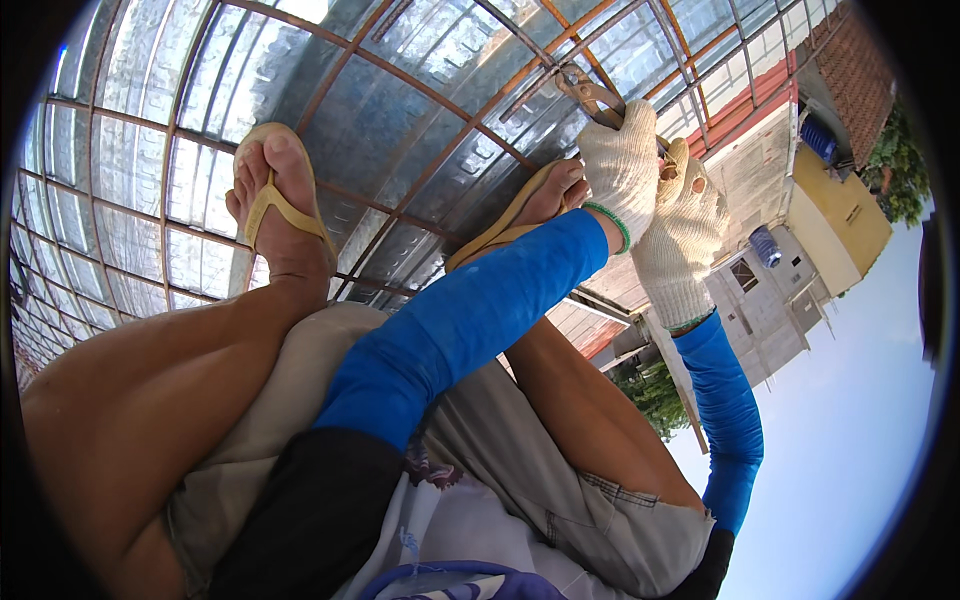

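Observation:
The metal jaws of a pair of pincers meet a crossing in the rusty steel bar mesh at the upper middle. My left hand, in a cream knitted glove with a green cuff, is closed in front of the pincers' handles; its fingertips are hidden. Just right of it, my right hand, in a matching glove with holes at the fingers, is curled round the handle ends, which the left glove partly covers. Whether the left fingers grip a handle or tie wire cannot be seen.
Corrugated shiny metal decking lies under the mesh. My left foot and right foot, in yellowish flip-flops, stand on the bars. Beyond the deck's edge at right are a grey building, a yellow wall and trees.

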`<state>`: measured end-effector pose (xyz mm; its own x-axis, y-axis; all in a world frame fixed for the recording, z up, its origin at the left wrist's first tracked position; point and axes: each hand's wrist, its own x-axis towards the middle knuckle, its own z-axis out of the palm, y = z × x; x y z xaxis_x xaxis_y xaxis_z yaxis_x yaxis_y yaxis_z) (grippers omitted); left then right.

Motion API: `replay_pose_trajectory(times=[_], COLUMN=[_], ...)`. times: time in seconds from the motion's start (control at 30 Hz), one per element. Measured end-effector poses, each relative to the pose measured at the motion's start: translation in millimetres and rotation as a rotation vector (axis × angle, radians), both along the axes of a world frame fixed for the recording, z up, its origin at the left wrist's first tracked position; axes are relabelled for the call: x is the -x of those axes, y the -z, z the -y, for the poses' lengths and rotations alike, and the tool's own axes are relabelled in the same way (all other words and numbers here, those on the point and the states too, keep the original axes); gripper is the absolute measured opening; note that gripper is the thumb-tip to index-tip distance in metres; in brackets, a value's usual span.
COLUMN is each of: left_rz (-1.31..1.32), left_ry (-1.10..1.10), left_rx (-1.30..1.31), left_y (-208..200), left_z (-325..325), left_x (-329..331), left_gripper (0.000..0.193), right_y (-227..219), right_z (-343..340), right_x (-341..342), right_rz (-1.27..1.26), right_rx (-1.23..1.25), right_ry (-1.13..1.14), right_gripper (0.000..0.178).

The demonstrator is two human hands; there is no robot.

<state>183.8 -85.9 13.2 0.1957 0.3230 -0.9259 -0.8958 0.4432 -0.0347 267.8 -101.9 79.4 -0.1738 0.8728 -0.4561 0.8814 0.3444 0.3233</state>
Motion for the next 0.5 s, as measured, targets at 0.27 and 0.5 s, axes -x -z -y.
replay_pose_trajectory(times=[0.27, 0.5], left_rz=[0.002, -0.020], left_ry=[-0.084, -0.023], left_rx=[-0.008, -0.030], left_y=[-12, -6], left_z=[-5, -4], left_x=[7, 4], left_gripper=[0.032, 0.037], right_y=[-15, -7], right_z=[1, 2], right_x=[-1, 5], right_rz=[0.161, -0.029], right_rx=[0.158, -0.093], right_ry=[-0.198, -0.199], right_gripper=[0.081, 0.077])
